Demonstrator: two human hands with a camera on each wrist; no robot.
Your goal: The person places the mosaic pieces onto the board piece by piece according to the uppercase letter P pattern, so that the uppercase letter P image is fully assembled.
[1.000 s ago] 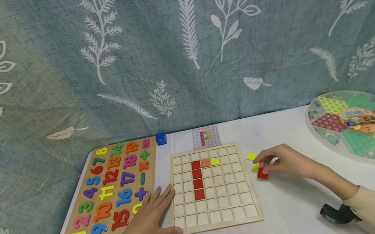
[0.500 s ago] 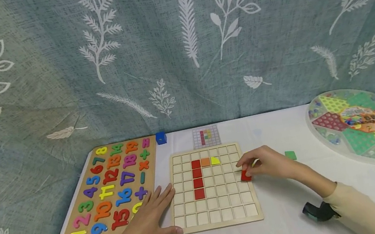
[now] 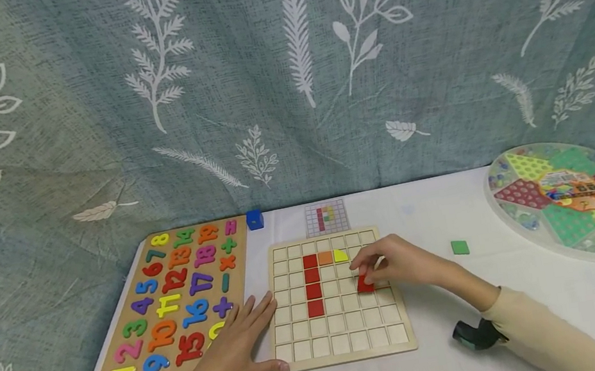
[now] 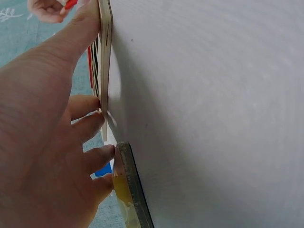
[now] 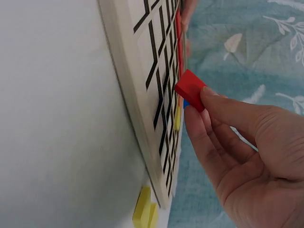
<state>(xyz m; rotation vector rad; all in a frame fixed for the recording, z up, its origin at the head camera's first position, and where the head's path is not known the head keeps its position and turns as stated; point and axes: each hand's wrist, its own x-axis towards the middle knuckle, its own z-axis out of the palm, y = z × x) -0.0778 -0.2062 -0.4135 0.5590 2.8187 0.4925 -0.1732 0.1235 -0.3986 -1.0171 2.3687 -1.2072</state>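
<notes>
A wooden grid board [image 3: 351, 340] lies in the middle of the white table. A column of red tiles [image 3: 313, 283] fills part of it, with an orange tile [image 3: 325, 258] and a yellow tile [image 3: 340, 255] beside the top. My right hand [image 3: 372, 270] pinches a red square tile [image 3: 364, 285] just above the board's right-middle cells; the right wrist view shows the red tile [image 5: 191, 89] tilted, clear of the board [image 5: 142, 95]. My left hand [image 3: 241, 343] lies flat with straight fingers at the board's left edge, its thumb [image 4: 80, 33] along the board's edge [image 4: 105, 71].
A number puzzle [image 3: 175, 296] lies left of the board, with a blue cube [image 3: 255, 219] and a small pattern card [image 3: 326, 217] behind. A green tile [image 3: 460, 247] and a round checkers board [image 3: 580, 199] are to the right. Yellow tiles [image 5: 145, 213] lie beside the board's right edge.
My right hand has carried the red tile leftward from the table beside the board to over the board's cells, uncovering the green tile. The left hand has stayed put.
</notes>
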